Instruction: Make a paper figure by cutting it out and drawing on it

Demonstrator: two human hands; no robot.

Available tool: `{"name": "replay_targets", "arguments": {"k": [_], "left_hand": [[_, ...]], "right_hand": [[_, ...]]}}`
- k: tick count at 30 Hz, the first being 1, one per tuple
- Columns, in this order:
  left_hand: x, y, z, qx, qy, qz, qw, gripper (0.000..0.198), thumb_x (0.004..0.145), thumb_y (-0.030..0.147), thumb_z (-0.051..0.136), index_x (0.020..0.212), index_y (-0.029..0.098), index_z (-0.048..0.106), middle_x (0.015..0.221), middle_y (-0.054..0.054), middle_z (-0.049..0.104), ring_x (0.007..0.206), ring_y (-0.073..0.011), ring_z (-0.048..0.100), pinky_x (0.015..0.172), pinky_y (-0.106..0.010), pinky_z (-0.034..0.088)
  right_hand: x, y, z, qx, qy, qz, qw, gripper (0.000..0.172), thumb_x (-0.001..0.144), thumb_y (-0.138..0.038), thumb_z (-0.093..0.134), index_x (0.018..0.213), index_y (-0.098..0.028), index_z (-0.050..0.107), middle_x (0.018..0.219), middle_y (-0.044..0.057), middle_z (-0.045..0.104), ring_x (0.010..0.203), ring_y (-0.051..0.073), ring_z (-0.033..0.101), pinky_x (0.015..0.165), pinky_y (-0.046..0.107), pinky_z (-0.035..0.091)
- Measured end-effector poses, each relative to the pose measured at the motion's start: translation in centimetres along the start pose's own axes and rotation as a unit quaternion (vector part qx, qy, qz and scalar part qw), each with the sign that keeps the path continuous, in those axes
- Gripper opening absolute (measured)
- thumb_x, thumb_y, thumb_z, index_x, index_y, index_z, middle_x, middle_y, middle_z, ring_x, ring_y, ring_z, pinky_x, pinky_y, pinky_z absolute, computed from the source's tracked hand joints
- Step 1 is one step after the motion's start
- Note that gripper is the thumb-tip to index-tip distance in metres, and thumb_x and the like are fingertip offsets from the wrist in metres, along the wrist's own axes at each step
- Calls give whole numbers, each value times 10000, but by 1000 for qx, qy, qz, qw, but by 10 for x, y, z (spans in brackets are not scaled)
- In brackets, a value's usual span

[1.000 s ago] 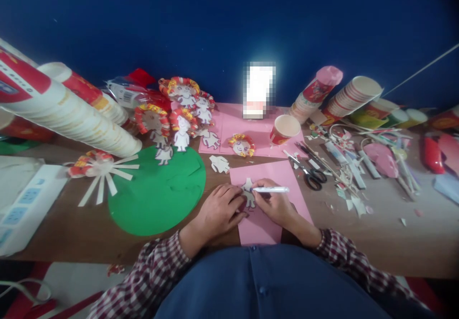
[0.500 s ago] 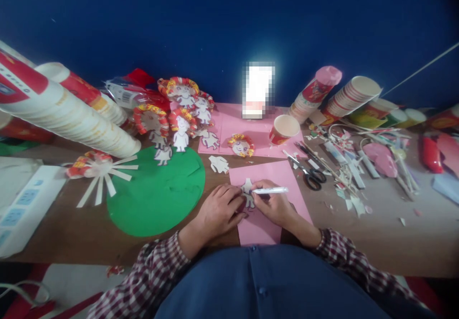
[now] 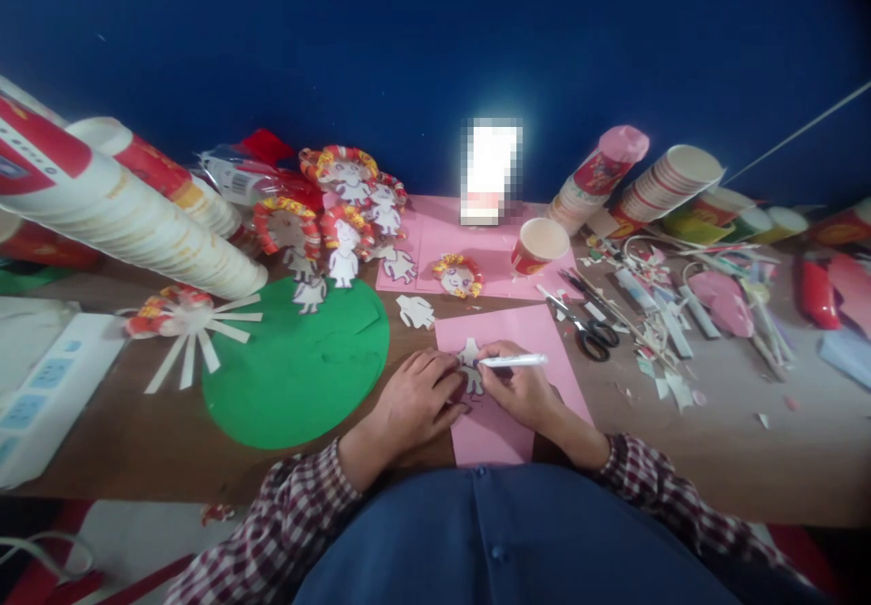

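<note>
Presses down on a small white paper cut-out figure (image 3: 469, 365) with the left hand (image 3: 415, 398), knuckles up, fingers (image 3: 444, 371) bent and packed close together, tips resting on the figure's left side. Hides the thumb beneath the palm, so no telling whether pinching the paper or only pinning it flat.

Pinches a slim white marker pen (image 3: 514, 361) in the right hand (image 3: 523, 389), thumb and first fingers closed tight around the front part of the barrel, remaining fingers curled in under the palm. Holds the pen almost level, long axis running left to right across the view, tip pointing left and meeting the upper part of the figure, back end pointing right, clear of the hand.

Keeps figure and both hands on a pink paper sheet (image 3: 537, 331) at the near middle of a brown wooden table (image 3: 714, 442), the figure upright in the view with head toward the far wall, between the two hands.

Beside the sheet: on the left, a round green paper disc (image 3: 299, 365), just touching the left wrist; on the right, black-handled scissors (image 3: 591, 335), near the sheet's far right corner; further back, a red-and-white paper cup (image 3: 540, 244), mouth tilted toward the camera.
</note>
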State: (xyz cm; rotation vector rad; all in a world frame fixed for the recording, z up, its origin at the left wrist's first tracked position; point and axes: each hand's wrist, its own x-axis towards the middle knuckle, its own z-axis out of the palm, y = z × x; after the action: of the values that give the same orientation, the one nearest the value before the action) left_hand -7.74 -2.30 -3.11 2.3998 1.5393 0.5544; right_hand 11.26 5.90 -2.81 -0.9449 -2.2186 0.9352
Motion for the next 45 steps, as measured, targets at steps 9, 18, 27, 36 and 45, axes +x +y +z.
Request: {"name": "replay_targets", "arguments": {"k": [9, 18, 27, 36, 45], "left_hand": [[-1, 0, 1, 1, -4, -1, 1000, 321, 875, 386, 531, 1100, 167, 601, 1174, -113, 579, 1094, -278, 512, 953, -459, 445], [-11, 1, -10, 16, -1, -11, 1000, 322, 873, 384, 533, 1096, 161, 599, 1231, -128, 557, 1168, -288, 474, 1038, -500, 377], [-21, 15, -3, 19, -6, -13, 1000, 371, 867, 403, 550, 1150, 163, 571, 1067, -98, 611, 1014, -252, 531, 1012, -487, 392], [-14, 17, -2, 49, -42, -35, 997, 412, 878, 432, 525, 1185, 158, 547, 1073, -100, 589, 1010, -271, 505, 932, -474, 419], [-14, 16, 0, 47, -41, -44, 997, 376, 878, 452, 518, 1136, 183, 565, 1056, -94, 582, 1009, -274, 501, 918, -470, 406]], "right_hand": [[0, 0, 0, 3, -3, -5, 1000, 63, 825, -181, 543, 876, -204, 574, 835, 46, 658, 782, 193, 628, 726, 326, 502], [1, -3, -2, 3, -7, 3, 1000, 49, 829, -195, 546, 859, -204, 584, 812, 42, 662, 760, 190, 623, 707, 321, 502], [0, -2, -1, 7, -5, 8, 1000, 59, 821, -192, 547, 861, -206, 588, 824, 48, 670, 770, 196, 637, 715, 328, 512], [1, -3, -1, -4, -6, 2, 1000, 53, 822, -190, 542, 848, -204, 586, 816, 46, 666, 766, 196, 637, 710, 328, 511], [2, -3, -1, -1, -7, -6, 1000, 59, 816, -186, 548, 853, -208, 589, 815, 43, 669, 777, 197, 635, 725, 332, 511]]}}
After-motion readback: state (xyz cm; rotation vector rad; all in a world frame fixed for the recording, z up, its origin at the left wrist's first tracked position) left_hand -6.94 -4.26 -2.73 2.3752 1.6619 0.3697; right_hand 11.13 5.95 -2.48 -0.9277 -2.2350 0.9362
